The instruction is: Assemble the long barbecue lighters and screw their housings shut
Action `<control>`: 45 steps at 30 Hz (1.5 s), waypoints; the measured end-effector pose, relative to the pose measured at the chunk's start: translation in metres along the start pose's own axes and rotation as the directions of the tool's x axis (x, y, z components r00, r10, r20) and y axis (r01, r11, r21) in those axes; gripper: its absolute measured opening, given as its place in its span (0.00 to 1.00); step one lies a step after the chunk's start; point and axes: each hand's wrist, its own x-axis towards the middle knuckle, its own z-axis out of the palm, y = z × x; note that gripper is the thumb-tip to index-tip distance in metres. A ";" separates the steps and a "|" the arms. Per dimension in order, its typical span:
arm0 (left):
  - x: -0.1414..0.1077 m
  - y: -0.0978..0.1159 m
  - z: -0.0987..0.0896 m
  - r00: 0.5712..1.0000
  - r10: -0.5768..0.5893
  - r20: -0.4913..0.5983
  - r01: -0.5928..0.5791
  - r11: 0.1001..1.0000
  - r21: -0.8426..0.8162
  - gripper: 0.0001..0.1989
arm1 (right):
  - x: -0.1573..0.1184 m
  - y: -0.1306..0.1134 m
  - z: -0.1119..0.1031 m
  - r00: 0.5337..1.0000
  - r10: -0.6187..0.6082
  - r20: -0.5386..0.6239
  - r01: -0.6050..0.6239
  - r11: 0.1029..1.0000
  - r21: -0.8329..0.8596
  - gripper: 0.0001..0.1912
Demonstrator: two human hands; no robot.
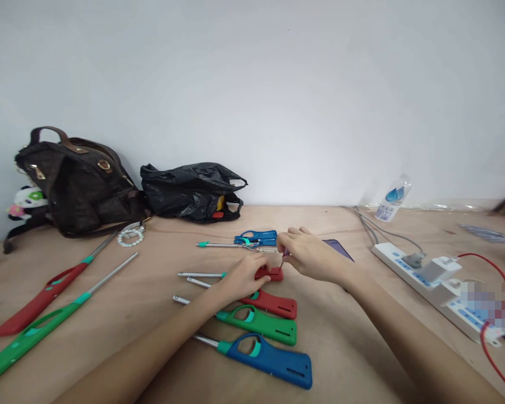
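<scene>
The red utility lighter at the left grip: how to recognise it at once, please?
From the black plastic bag, go down-right to the left grip. It partly covers the red utility lighter. Unlike the red lighter nearer the viewer, it has a thin tool shaft pointing down at it.

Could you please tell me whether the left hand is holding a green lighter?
No, the left hand is holding a red lighter on the table.

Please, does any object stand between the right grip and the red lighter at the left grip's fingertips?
Only the thin tool in the right grip, pointing down at the red lighter. The left grip lies to one side; no other thing visible blocks.
</scene>
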 end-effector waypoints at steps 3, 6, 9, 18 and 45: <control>-0.001 0.000 0.000 1.000 0.001 -0.005 -0.001 1.000 -0.001 0.05 | 0.002 0.004 0.003 0.994 0.105 0.039 -0.101 0.991 -0.090 0.08; -0.001 -0.001 0.000 1.000 0.006 0.000 -0.006 1.000 0.008 0.05 | 0.000 0.010 0.004 0.992 0.118 0.040 -0.113 0.987 -0.111 0.10; 0.000 -0.001 0.000 1.000 0.001 0.012 -0.002 1.000 0.029 0.05 | -0.005 0.013 0.001 0.999 0.028 0.045 -0.027 1.000 -0.010 0.04; -0.002 -0.003 0.001 1.000 0.007 -0.014 -0.007 1.000 0.022 0.05 | -0.004 0.009 -0.002 0.995 0.084 0.055 -0.081 0.996 -0.048 0.07; -0.001 -0.003 0.001 0.999 0.031 -0.013 -0.031 0.999 0.021 0.06 | 0.005 0.007 0.003 0.988 0.115 0.100 -0.115 0.993 -0.009 0.11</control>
